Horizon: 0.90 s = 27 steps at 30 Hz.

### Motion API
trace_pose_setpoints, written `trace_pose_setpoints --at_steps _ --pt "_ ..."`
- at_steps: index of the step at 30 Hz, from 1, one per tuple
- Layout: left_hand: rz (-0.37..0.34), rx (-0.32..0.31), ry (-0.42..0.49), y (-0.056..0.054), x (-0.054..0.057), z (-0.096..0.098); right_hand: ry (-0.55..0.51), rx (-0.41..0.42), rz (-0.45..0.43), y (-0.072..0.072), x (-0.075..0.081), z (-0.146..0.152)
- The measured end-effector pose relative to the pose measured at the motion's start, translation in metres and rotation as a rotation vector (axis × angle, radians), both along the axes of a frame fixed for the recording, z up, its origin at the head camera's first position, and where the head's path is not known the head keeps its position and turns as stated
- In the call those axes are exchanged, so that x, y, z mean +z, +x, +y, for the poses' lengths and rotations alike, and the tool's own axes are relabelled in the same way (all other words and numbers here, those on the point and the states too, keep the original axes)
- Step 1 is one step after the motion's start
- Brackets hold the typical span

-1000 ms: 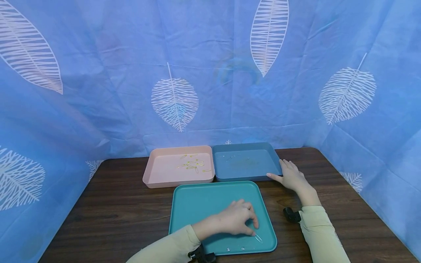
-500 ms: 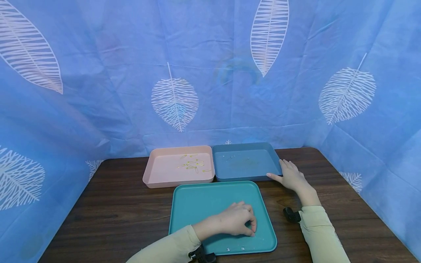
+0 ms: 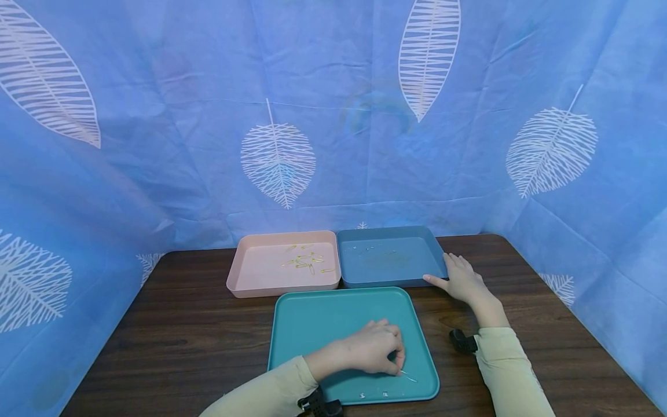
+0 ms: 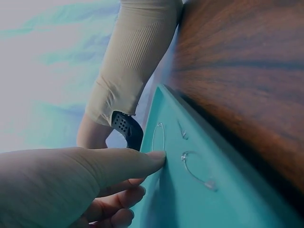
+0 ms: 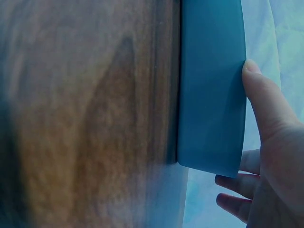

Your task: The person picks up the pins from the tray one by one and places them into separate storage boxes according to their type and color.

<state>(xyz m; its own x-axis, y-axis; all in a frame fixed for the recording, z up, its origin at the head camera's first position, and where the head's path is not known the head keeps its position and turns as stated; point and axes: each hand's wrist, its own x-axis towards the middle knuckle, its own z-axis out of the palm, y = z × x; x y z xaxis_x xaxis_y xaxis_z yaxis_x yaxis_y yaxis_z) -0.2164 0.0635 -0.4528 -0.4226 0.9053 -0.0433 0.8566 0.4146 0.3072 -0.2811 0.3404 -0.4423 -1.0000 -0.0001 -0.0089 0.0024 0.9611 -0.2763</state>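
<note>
My left hand [image 3: 371,348] is over the teal tray [image 3: 307,313], thumb and index finger together on a thin silvery safety pin [image 3: 410,377]. In the left wrist view this safety pin [image 4: 159,128] sticks out past the thumb tip as a narrow wire loop. Beside it on the tray lie a bent wire piece with clear ends [image 4: 195,172] and a smaller clear piece [image 4: 183,133]. My right hand [image 3: 465,282] rests at the front right corner of the blue tray [image 3: 417,237], its thumb on the rim and its fingers along the right side.
A pink tray [image 3: 250,286] stands left of the blue one and holds several yellow safety pins [image 3: 304,264]. A few tiny silvery pieces [image 3: 366,249] lie in the blue tray. Everything stands on a dark wooden table [image 3: 172,336], with a blue leaf-patterned cloth [image 3: 333,174] behind.
The left thumb and index finger have closed together; the safety pin's wire, out of sight half a second ago, shows again beyond the fingertips. The right hand has stayed at the blue tray.
</note>
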Motion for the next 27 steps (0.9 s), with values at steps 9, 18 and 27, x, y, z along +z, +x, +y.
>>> trace_pose_setpoints --at_steps 9,18,27 --pt "0.008 0.031 0.003 -0.004 0.010 -0.004 -0.002 -0.002 0.002 0.000 0.001 0.000" --pt "0.017 0.053 0.069 -0.012 0.018 -0.011 0.000 -0.003 0.007 0.000 0.001 0.000" --pt "0.042 0.125 0.141 -0.027 0.028 -0.021 0.006 0.001 0.012 0.001 0.002 -0.001"
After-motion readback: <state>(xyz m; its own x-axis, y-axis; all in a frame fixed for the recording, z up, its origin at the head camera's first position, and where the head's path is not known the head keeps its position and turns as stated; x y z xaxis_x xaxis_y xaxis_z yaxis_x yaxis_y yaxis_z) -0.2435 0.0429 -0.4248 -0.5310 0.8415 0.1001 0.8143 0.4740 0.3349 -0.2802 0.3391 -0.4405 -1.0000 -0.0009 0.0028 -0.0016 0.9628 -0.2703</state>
